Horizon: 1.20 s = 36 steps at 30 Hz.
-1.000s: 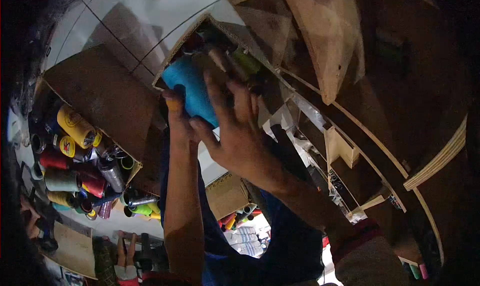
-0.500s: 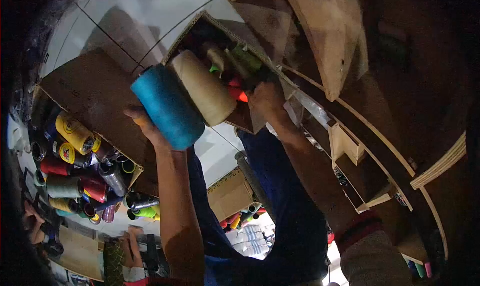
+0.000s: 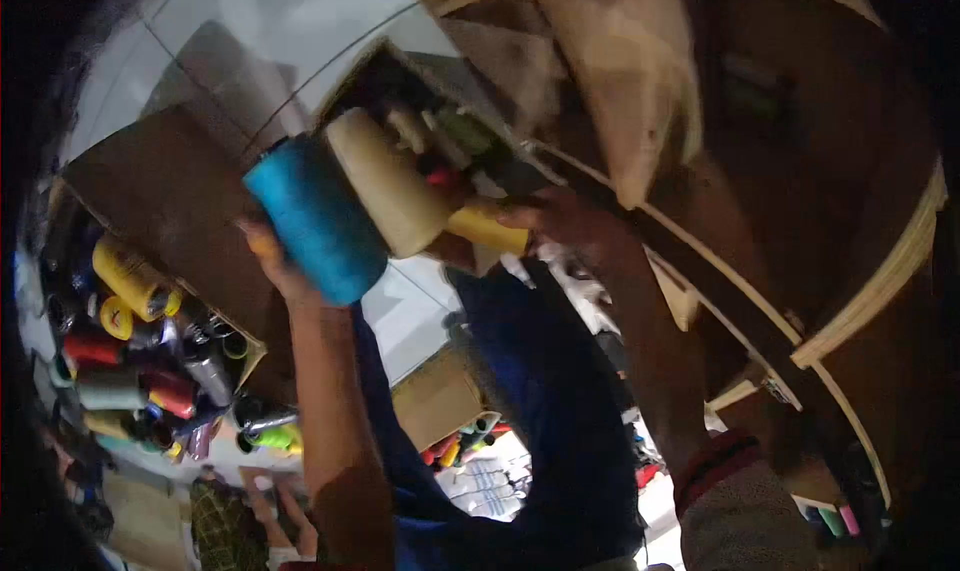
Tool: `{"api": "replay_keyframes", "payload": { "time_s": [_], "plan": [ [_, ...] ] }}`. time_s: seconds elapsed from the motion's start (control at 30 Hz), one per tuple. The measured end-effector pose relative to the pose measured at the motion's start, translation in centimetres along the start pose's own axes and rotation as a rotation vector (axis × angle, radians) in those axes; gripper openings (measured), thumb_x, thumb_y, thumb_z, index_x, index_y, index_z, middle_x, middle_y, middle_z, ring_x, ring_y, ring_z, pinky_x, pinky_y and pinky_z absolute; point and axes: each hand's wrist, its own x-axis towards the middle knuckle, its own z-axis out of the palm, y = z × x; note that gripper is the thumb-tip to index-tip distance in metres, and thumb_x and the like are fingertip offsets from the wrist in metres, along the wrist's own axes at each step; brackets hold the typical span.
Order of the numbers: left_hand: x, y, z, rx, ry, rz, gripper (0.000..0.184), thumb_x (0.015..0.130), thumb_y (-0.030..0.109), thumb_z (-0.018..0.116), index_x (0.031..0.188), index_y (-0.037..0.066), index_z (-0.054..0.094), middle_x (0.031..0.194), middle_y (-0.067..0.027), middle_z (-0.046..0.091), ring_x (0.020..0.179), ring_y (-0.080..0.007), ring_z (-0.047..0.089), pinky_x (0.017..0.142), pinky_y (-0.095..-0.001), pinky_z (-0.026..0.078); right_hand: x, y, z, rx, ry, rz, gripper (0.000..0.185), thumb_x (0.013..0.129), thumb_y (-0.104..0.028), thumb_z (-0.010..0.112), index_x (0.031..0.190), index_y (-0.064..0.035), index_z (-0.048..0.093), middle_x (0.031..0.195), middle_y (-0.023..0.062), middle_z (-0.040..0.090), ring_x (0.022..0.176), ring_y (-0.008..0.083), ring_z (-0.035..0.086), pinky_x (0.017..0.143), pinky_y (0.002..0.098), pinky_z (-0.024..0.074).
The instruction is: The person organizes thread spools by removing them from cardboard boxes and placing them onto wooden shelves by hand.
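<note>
A big blue cone of thread (image 3: 318, 221) rests in my left hand (image 3: 268, 261), whose thumb shows at the cone's left side; the other fingers are hidden behind it. Leaning beside the blue one is a cream cone of thread (image 3: 388, 183); I cannot tell whether my left hand supports it too. My right hand (image 3: 560, 216), blurred, has its fingers on a yellow spool (image 3: 490, 231) at the near end of an open cardboard box (image 3: 445, 66). Inside that box lie a dark green spool (image 3: 470, 136) and a red piece (image 3: 440, 178), partly in shadow.
To the left, a cardboard flap (image 3: 165, 196) borders a heap of mixed thread cones (image 3: 110, 391). Curved wooden shelving (image 3: 660, 91) stands on the right. Another cardboard box (image 3: 435, 406) with spools is behind my legs. Another person's legs (image 3: 270, 506) show at lower left.
A yellow spool now shows at my right hand, which was reaching into the box by a red-orange piece. My left hand still holds the blue cone. The whole view has shifted slightly.
</note>
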Motion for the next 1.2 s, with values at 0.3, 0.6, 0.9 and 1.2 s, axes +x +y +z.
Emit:
{"api": "replay_keyframes", "payload": {
  "time_s": [0.3,0.6,0.9,1.2],
  "plan": [
    [-0.5,-0.2,2.9,-0.096,-0.03,-0.053,0.078,0.076,0.065,0.055,0.123,0.003,0.045,0.115,-0.0127,0.054,0.102,-0.0259,0.055,0.091,-0.0393,0.045,-8.9,-1.7,-6.2,0.998,0.31,-0.97,0.049,0.076,-0.025,0.07,0.115,-0.0022,0.049,0.105,0.0129,0.056,0.097,0.022,0.054,0.086,0.039,0.0449],
    [-1.2,-2.3,4.3,-0.016,-0.232,-0.099,0.083,0.072,0.066,0.058,0.128,0.006,0.041,0.12,-0.0139,0.051,0.107,-0.0293,0.053,0.093,-0.0412,0.044,-1.8,-2.4,-23.9,0.88,1.295,-0.672,0.029,0.084,-0.027,0.061,0.105,-0.008,0.055,0.101,0.0093,0.059,0.089,0.0206,0.058,0.076,0.0364,0.0478],
    [-1.2,-2.9,3.9,-0.007,-0.06,-0.171,0.087,0.069,0.067,0.06,0.128,0.006,0.041,0.122,-0.0139,0.05,0.11,-0.0297,0.05,0.097,-0.042,0.041,-0.9,-4.1,-26.1,0.448,1.509,-0.477,0.029,0.084,-0.026,0.061,0.105,-0.0078,0.056,0.101,0.0096,0.06,0.089,0.0204,0.059,0.076,0.0356,0.0479],
    [-0.4,-2.4,4.1,-0.001,-0.078,-0.139,0.089,0.07,0.069,0.058,0.129,0.006,0.039,0.124,-0.0156,0.048,0.112,-0.0309,0.049,0.097,-0.0433,0.04,-1.0,-4.3,-26.4,0.277,1.544,-0.432,0.029,0.084,-0.026,0.061,0.105,-0.0075,0.057,0.1,0.0099,0.061,0.089,0.0203,0.059,0.077,0.0348,0.0479]
  ]
}}
